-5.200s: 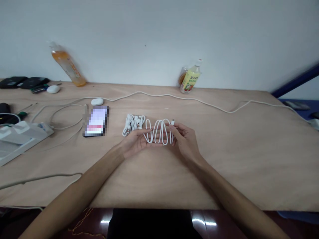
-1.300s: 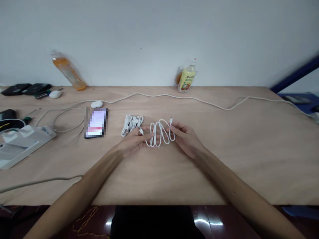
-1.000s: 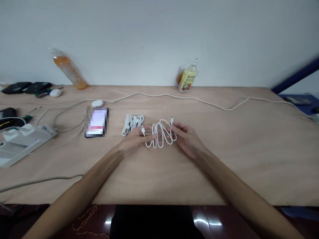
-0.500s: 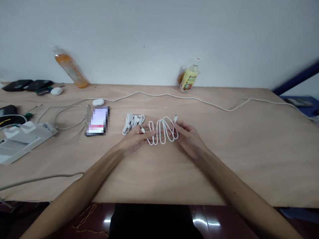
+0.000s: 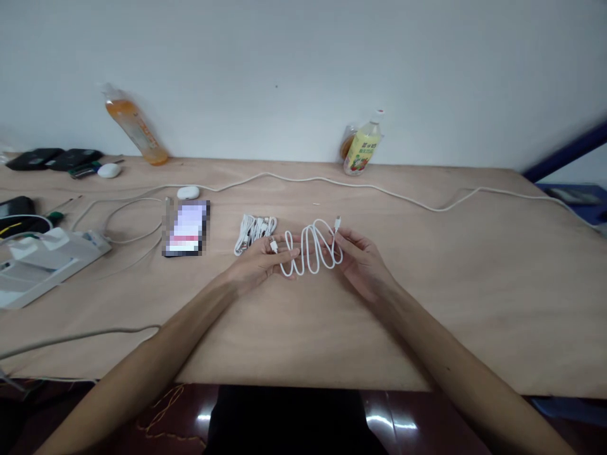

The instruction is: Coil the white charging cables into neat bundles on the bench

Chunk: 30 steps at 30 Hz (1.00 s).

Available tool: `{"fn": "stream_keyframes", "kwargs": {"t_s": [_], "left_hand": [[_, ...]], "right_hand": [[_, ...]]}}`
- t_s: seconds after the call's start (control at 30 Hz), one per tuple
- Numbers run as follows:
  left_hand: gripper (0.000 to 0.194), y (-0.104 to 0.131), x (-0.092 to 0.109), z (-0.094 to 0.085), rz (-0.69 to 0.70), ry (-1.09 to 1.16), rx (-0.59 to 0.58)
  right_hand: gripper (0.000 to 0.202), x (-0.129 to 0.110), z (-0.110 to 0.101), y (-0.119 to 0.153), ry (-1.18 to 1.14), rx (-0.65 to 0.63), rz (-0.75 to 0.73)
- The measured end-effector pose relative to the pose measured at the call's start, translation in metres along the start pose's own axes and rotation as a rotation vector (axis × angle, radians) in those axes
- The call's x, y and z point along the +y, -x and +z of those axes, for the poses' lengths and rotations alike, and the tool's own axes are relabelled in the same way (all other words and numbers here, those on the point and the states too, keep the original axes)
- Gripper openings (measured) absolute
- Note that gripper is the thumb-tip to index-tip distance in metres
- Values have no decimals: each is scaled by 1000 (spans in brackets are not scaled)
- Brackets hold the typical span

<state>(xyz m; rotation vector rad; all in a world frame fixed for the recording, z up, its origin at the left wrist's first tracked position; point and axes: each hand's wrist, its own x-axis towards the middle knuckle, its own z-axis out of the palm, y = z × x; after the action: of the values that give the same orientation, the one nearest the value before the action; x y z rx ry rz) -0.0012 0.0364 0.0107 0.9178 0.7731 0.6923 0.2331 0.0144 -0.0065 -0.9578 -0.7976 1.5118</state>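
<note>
A white charging cable [image 5: 310, 249] in loose, spread loops stretches between my two hands, above the wooden table. My left hand [image 5: 263, 259] pinches it at the left, its thumb across a loop and one plug standing out by the fingers. At the other end my right hand [image 5: 358, 259] grips the cable near its second plug, which points up. Just behind my left hand lies a bundle of coiled white cables [image 5: 255, 230], partly covered by the fingers.
On the left lie a phone [image 5: 188, 227], a white earbud case [image 5: 188, 193] and a white power strip [image 5: 52, 265]. An orange drink bottle [image 5: 137, 133] and a yellow-labelled bottle [image 5: 363, 150] lean on the wall. A long white cord [image 5: 322, 181] crosses the table [image 5: 474, 284].
The cable's loops have shifted slightly right, and its left plug now stands more upright. Both hands keep their hold with hardly any movement. The view has moved a little.
</note>
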Motion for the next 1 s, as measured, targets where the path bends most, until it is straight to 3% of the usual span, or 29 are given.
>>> {"fn": "stream_keyframes", "kwargs": {"t_s": [0.27,0.5,0.7,1.0], "left_hand": [[27,-1,-2,-4,11,42,-99],[24,1,0,3,48,60,-178],[22,0,-2,5,91,71,-165],[22,-2,-5,1,19,209,-105]], "right_hand": [[38,-2,2,1,-25,-18,8],[35,-1,1,1,-26,-42,17],[32,0,-1,0,-23,-47,5],[34,0,-1,0,-30,-33,-10]]}}
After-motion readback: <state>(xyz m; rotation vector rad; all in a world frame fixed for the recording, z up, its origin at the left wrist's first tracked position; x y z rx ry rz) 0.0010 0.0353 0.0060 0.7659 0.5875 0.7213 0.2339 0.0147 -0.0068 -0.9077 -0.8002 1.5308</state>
